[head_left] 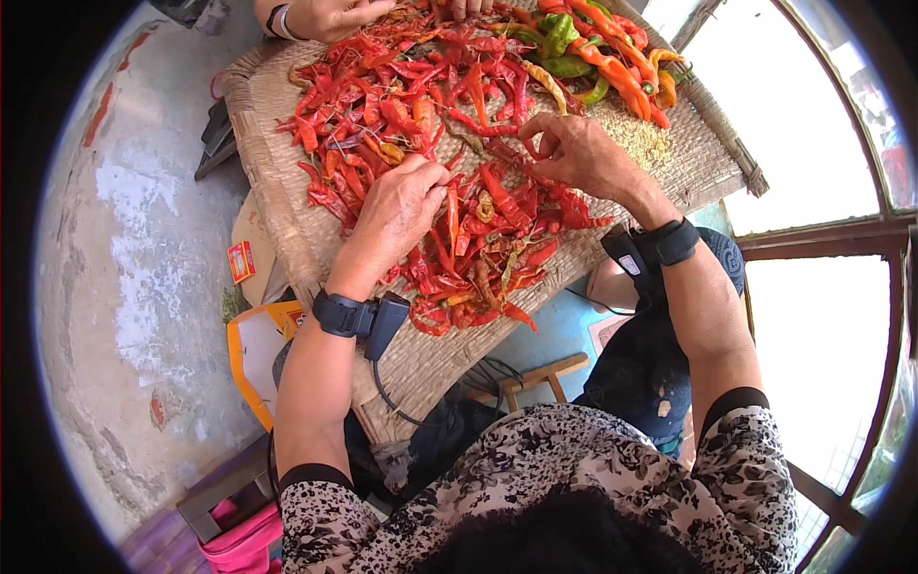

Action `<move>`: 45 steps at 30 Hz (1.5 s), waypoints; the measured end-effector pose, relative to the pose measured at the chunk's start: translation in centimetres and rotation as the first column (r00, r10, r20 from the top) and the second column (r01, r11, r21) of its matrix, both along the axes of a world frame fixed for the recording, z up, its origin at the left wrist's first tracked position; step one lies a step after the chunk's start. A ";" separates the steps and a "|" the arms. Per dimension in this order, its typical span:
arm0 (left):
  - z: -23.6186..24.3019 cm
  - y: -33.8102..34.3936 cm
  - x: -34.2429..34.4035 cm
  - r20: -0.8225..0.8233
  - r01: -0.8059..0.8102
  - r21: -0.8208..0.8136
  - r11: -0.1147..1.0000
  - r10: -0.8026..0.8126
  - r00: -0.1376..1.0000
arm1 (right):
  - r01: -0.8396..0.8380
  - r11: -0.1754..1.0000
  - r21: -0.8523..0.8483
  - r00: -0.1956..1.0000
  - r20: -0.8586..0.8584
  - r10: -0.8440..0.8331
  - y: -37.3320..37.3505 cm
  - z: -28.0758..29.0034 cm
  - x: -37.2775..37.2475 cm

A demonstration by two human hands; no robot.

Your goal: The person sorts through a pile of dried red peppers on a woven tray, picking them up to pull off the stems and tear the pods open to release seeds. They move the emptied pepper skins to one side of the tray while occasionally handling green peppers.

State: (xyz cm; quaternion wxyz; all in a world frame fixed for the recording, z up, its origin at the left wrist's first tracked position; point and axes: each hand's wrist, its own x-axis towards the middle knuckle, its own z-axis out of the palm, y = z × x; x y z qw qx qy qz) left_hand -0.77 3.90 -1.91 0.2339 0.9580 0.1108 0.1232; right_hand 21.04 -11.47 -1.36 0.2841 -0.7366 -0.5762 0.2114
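Note:
Dried red chili peppers lie in a wide heap across a woven mat tray. On the near left part of the heap, my left hand is closed, its fingertips down among the peppers; what they pinch is hidden. My right hand hovers at the heap's right side, thumb and forefinger brought together. Red shows between those fingers, but whether it is a held pepper or one behind is unclear. Yellowish seeds are spread on the mat beside this hand.
Fresh orange and green peppers are piled at the far right. Another person's hand works at the far edge. A window stands on the right, a worn wall on the left. Below the tray are a wooden stool and black cables.

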 end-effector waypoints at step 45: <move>3.0 0.5 -0.6 0.022 -0.116 -0.567 0.815 0.156 0.988 | 0.060 0.998 -0.005 0.853 0.519 -0.049 1.3 -2.2 -2.7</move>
